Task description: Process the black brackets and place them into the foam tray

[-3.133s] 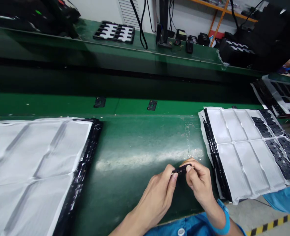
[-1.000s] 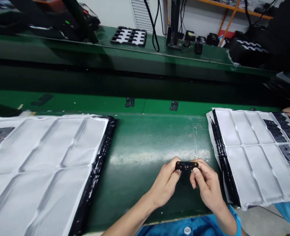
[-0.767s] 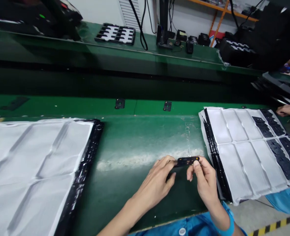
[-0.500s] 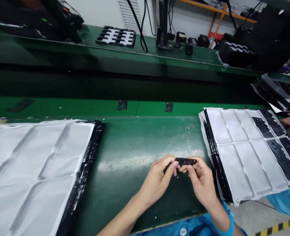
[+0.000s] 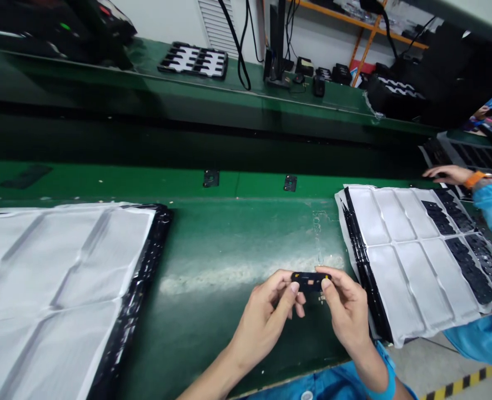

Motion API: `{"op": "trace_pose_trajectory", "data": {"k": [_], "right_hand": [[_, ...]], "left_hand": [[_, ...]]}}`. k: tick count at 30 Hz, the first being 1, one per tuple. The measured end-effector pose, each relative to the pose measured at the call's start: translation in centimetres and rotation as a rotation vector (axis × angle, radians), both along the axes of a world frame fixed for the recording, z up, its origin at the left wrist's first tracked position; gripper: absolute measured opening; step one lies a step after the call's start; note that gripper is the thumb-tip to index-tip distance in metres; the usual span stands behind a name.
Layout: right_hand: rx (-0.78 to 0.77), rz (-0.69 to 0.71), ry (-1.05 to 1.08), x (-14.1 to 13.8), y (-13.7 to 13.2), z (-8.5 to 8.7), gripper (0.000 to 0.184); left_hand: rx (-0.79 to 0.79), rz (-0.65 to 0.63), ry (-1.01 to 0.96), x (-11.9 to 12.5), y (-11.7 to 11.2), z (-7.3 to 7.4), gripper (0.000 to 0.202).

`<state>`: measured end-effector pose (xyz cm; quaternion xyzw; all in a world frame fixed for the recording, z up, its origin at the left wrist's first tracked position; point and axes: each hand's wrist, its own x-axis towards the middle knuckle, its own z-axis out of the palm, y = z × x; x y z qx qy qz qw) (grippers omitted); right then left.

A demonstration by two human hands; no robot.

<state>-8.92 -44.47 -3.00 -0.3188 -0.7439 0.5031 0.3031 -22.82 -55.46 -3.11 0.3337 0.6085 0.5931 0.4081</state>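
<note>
A small flat black part (image 5: 305,281) with yellow marks near its ends and an opening in its middle is held over the green table, its broad side towards me. My left hand (image 5: 271,311) pinches its left end between thumb and fingers. At its right end, the thumb and fingers of my right hand (image 5: 346,305) grip it. Beyond my hands, two small dark plates, a left one (image 5: 211,178) and a right one (image 5: 290,183), lie apart on the bright green strip.
White-lined tray stacks stand at left (image 5: 69,250) and right (image 5: 404,266); the right one carries rows of black parts (image 5: 471,269). A co-worker's hand (image 5: 450,174) with an orange wristband reaches over behind it. A black tray (image 5: 194,60) lies on the back ledge.
The black part has turned from nearly edge-on to show its broad face, still in both hands. The co-worker's hand has moved left, behind the right tray stack.
</note>
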Motion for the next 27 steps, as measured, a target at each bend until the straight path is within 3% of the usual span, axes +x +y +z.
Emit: {"op": "trace_pose_trajectory", "data": {"k": [19,27], "right_hand": [[0.033,0.022,-0.062,-0.2,-0.7,-0.1,0.032],[-0.055,0.007,-0.029,-0.7,-1.2,-0.1,0.03]], "left_hand": [[-0.06,-0.026,0.168,0.0,-2.2,0.3,0.032],[-0.042,-0.011,0.237,-0.3,-2.0,0.3,0.031]]}}
